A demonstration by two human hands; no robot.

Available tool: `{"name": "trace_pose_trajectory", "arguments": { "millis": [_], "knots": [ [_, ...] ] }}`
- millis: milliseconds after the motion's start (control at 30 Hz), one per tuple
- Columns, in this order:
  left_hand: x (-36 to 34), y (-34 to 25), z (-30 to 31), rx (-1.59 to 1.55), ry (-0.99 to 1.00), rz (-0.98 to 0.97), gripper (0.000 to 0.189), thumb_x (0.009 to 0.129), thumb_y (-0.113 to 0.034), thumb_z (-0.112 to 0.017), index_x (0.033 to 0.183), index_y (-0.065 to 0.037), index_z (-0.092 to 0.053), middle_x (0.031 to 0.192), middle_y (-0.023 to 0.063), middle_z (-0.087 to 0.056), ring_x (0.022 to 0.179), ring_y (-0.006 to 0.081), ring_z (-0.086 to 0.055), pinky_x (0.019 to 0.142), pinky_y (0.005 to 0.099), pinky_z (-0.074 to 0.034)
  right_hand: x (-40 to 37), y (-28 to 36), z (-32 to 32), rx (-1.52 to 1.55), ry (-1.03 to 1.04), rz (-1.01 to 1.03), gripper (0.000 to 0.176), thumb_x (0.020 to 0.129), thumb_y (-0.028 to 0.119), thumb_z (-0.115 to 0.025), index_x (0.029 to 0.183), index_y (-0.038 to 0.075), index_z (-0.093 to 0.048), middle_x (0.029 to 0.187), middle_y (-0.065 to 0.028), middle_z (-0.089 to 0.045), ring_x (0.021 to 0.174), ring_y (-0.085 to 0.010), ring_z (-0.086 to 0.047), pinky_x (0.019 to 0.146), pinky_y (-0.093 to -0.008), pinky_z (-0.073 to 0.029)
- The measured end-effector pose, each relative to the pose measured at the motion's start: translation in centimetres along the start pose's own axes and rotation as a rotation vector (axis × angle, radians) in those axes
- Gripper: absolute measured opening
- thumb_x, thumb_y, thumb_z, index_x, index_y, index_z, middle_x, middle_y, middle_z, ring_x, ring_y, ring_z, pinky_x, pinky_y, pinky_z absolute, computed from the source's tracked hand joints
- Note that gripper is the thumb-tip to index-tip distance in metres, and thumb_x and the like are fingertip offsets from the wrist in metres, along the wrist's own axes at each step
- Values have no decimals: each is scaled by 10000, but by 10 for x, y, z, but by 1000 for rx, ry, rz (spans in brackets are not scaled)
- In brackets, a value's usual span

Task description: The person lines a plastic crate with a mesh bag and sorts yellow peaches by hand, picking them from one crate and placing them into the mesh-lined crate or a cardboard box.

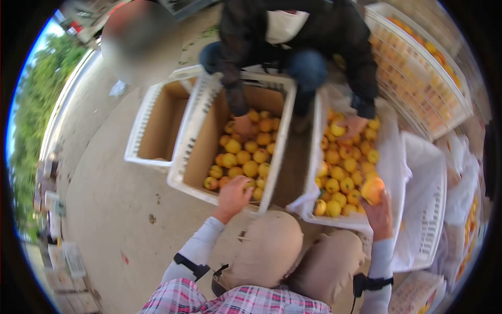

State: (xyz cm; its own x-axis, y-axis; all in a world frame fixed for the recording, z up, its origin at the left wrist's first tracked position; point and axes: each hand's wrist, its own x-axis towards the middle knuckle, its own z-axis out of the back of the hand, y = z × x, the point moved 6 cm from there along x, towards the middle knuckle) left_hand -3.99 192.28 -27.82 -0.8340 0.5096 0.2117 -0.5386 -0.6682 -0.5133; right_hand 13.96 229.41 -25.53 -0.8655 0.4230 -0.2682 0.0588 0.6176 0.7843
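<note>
My right hand point(380, 213) is closed around a yellow-orange fruit with a red blush point(373, 191), raised over the near right edge of the lined white crate point(342, 225). Many similar fruits point(346, 184) lie in that crate. At the near rim of the cardboard-lined white crate point(194, 194), my left hand point(234, 199) reaches in with its fingers curled over a yellow fruit point(249, 183). More loose fruits point(243, 157) cover this crate's bottom.
Opposite me, a crouching person in a dark jacket point(243, 31) has one hand point(244, 125) in the left crate and the other point(353, 127) in the right one. A cardboard-lined crate point(147, 160) stands left. White crates point(418, 78), some with fruit, crowd the right side.
</note>
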Motion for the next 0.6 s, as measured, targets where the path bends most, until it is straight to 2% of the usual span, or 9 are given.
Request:
{"name": "trace_pose_trajectory", "arguments": {
  "millis": [167,300,367,433,467,500,533,567,600],
  "knots": [
    [-3,-2,6,-73,-33,50,175,798,-174,-588,903,-34,-584,876,114,-577,830,295,-578,713,384,-476,5,-21,-3,-162,-18,-80,503,848,349,-578,1241,64,-448,1158,-77,-520,1067,-205,-525,772,-350,-502],
    [-7,0,8,-105,-64,45,163,802,-178,-579,883,-36,-587,863,110,-573,822,293,-579,708,383,-476,5,-34,-2,-245,-56,-69,496,843,366,-577,1228,78,-455,1140,-69,-515,1046,-191,-524,766,-335,-504],
    [-6,1,8,-138,-65,65,164,802,-178,-576,878,-34,-588,844,108,-572,810,294,-579,698,388,-475,2,-41,5,-128,-162,-48,422,845,275,-613,1172,48,-472,1078,-90,-533,948,-202,-558,787,-334,-491],
    [-7,4,3,-122,-59,33,168,796,-172,-582,888,-32,-596,847,111,-582,807,296,-583,693,386,-477,7,-53,28,-851,-50,221,444,774,131,-690,1145,20,-472,1046,-103,-542,913,-198,-555,788,-337,-486],
    [-6,2,7,-131,-81,27,178,790,-171,-589,900,-32,-608,868,115,-598,819,300,-589,694,382,-480,1,-44,15,-1045,-110,249,454,718,3,-705,1112,4,-478,1024,-114,-550,908,-201,-551,799,-330,-480],
    [-6,3,3,-95,-77,29,192,782,-172,-599,909,-29,-617,890,118,-612,833,297,-596,701,376,-483,5,-47,23,-1167,-44,216,406,756,-33,-654,1119,-10,-474,1074,-102,-527,943,-224,-542,832,-334,-481],
    [-4,3,0,-91,-71,11,201,771,-180,-612,900,-26,-620,889,121,-617,835,300,-600,705,377,-486,7,-52,29,-1073,-15,255,369,796,53,-638,1123,-18,-481,1094,-113,-520,975,-227,-535,835,-362,-493],
    [-2,4,-2,-64,-47,13,208,745,-155,-632,912,-32,-620,902,127,-615,832,309,-600,710,387,-490,5,-52,24,-713,-8,172,412,840,197,-614,1164,-8,-463,1137,-126,-503,1026,-239,-522,846,-401,-502],
    [0,2,-3,-91,13,48,205,745,-147,-635,909,-25,-615,902,139,-613,832,319,-598,712,386,-487,8,-54,22,-575,13,117,462,850,263,-607,1195,6,-438,1159,-120,-492,1046,-236,-516,851,-406,-505]
  ]
}}
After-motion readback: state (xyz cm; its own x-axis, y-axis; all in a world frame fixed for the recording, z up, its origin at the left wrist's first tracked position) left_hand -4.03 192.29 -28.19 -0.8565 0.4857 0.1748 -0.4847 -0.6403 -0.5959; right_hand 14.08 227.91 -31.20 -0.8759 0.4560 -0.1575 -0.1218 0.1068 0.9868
